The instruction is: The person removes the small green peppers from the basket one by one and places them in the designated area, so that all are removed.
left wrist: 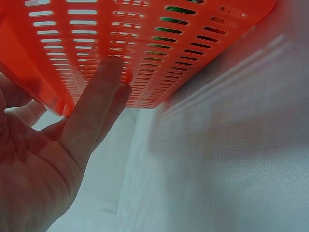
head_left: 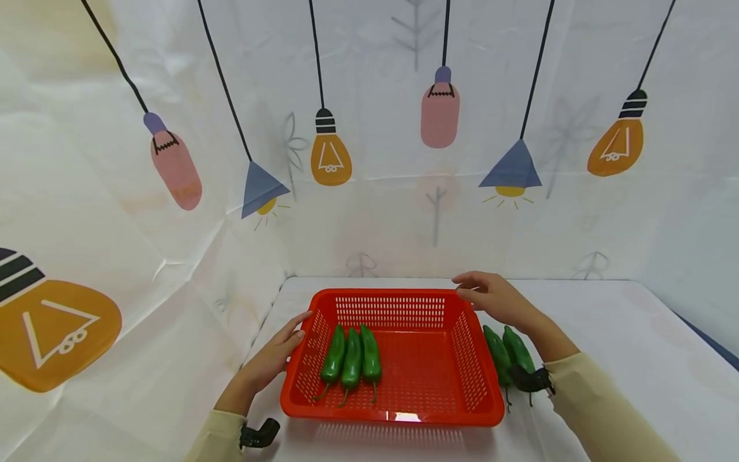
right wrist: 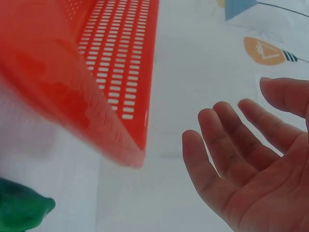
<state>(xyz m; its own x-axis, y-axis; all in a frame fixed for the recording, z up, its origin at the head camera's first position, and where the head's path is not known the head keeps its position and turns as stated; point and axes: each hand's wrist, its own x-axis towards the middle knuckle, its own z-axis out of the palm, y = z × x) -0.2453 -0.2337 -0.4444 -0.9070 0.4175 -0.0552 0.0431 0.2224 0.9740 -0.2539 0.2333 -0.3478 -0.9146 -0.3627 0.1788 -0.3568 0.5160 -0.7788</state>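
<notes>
A red plastic basket (head_left: pixel 416 359) with slotted walls stands on the white table. Inside it, at the left, three green chili peppers (head_left: pixel 351 362) lie side by side. My left hand (head_left: pixel 271 356) holds the basket's left rim. In the left wrist view, two of its fingers (left wrist: pixel 96 101) lie against the outer wall under the rim, while others pass partly hidden behind the rim. At the back right corner, my right hand (head_left: pixel 493 298) hovers with loosely bent fingers. The right wrist view shows it apart from the basket (right wrist: pixel 116 63), holding nothing.
Two more green chili peppers (head_left: pixel 514 353) lie on the table right of the basket, partly hidden by the right forearm and its black wrist device (head_left: pixel 530 378). A white sheet (head_left: pixel 381 218) printed with lamps hangs behind the table (head_left: pixel 612 346).
</notes>
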